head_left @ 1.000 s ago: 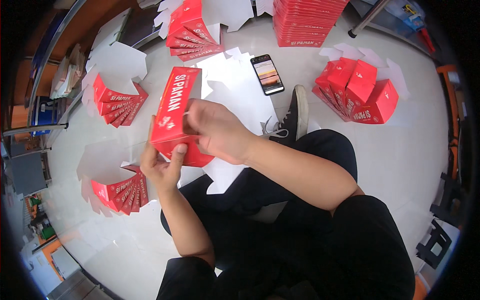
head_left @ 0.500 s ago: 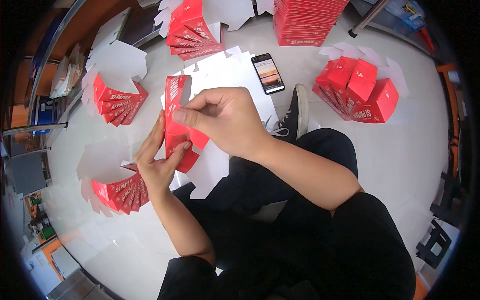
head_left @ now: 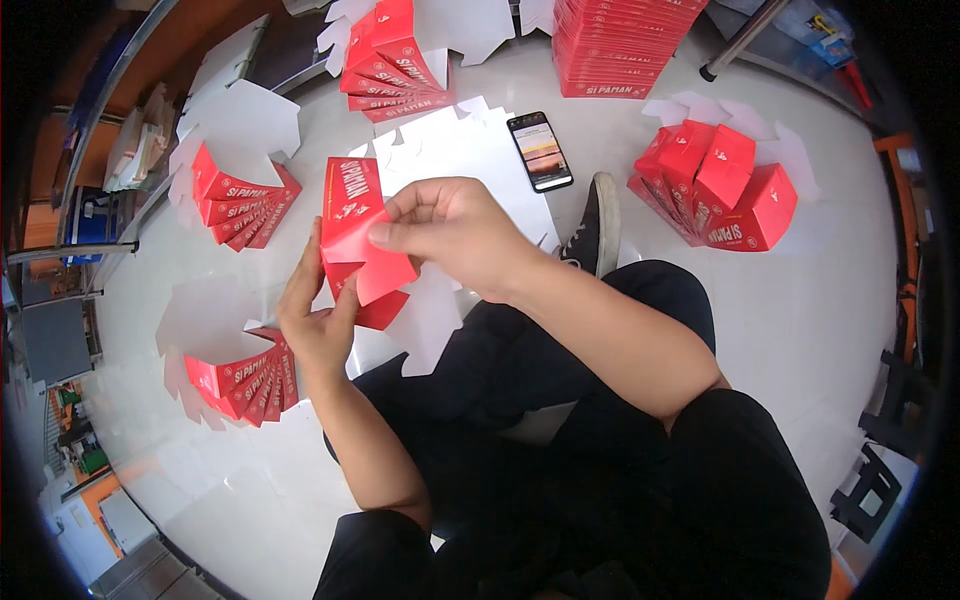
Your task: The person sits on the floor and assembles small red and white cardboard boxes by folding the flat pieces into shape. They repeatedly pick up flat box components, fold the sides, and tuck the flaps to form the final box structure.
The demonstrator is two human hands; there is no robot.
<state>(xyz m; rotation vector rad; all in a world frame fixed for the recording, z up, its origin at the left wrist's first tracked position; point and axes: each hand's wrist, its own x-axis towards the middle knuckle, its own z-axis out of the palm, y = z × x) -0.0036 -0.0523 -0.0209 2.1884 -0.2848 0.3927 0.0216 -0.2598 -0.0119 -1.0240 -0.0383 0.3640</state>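
Observation:
Between my hands is a red cardboard box [head_left: 350,195], white on its inner side and partly folded. My left hand [head_left: 318,318] grips its left edge and lower part, the thumb in front and the fingers behind. With thumb and index finger, my right hand [head_left: 455,235] pinches a red flap on the box's right side. A white inner flap [head_left: 428,325] sticks out at the lower right, over my leg. Beneath and beyond the box lie flat white cardboard sheets [head_left: 450,150] on the floor.
Nested red boxes stand at the left [head_left: 240,200], lower left [head_left: 240,385], far middle [head_left: 395,75] and right [head_left: 715,185]. A tall stack of flat red boxes [head_left: 615,50] stands at the back. A phone [head_left: 540,150] lies by my shoe [head_left: 600,225]. Metal shelving [head_left: 100,100] lines the left.
The box has turned so that its printed red face shows more broadly. My right hand has moved slightly right and down with the flap, and the white inner flap has swung to the right.

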